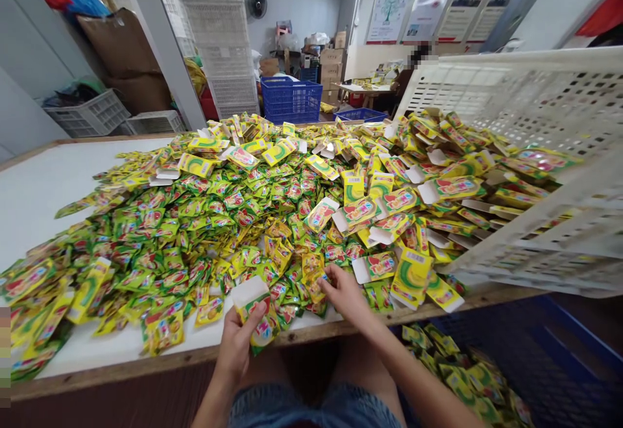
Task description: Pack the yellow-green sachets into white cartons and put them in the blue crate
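Note:
My left hand (237,342) is closed around a small printed carton (249,293), its white end flap standing up over the table's near edge. A green and yellow printed part shows below my thumb; I cannot tell if it is all carton or partly a packet. To the right, the fingers of my right hand (344,293) pinch a yellow sachet (313,275) at the front of the heap. Green sachets (233,201) fill the middle of the pile. Several yellow cartons (361,212) with open white flaps lie at the right.
A white perforated crate (511,256) is tipped on its side at the right, cartons spilling from it. Below the wooden table edge (209,354), a blue crate (549,356) holds packed cartons (470,373). Blue crates (291,100) and stacked white crates (221,38) stand behind the table.

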`<state>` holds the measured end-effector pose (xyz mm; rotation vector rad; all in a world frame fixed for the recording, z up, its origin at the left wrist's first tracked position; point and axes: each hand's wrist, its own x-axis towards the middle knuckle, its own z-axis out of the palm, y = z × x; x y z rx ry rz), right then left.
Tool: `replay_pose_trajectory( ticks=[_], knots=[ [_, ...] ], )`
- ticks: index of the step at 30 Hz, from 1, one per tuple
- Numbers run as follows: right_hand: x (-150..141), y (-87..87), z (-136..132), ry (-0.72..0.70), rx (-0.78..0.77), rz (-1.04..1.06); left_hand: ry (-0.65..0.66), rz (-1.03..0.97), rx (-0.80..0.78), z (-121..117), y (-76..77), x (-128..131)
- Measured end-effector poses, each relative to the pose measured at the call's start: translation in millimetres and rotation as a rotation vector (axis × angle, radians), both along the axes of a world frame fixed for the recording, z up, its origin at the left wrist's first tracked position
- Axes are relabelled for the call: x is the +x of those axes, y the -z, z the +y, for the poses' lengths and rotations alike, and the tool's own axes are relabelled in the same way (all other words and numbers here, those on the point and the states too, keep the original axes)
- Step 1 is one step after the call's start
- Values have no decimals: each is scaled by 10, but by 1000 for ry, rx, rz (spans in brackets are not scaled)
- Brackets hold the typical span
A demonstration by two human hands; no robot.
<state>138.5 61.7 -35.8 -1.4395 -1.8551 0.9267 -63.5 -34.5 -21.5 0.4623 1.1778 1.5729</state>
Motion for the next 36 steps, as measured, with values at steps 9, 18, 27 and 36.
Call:
replay_pose_trajectory(
  ticks=[9, 18, 27, 36],
  knots=[
    [-289, 81, -293, 166, 249, -123, 207, 151, 35, 8, 9, 88],
    [-294, 95, -439, -50, 254, 176, 281, 340, 40, 145, 26, 150],
    [-310, -617, -310, -63, 320, 406, 431, 229, -6, 197, -189, 305],
    [-400, -692, -6, -404, 657, -35, 605, 111, -80, 131, -414, 398]
  ],
)
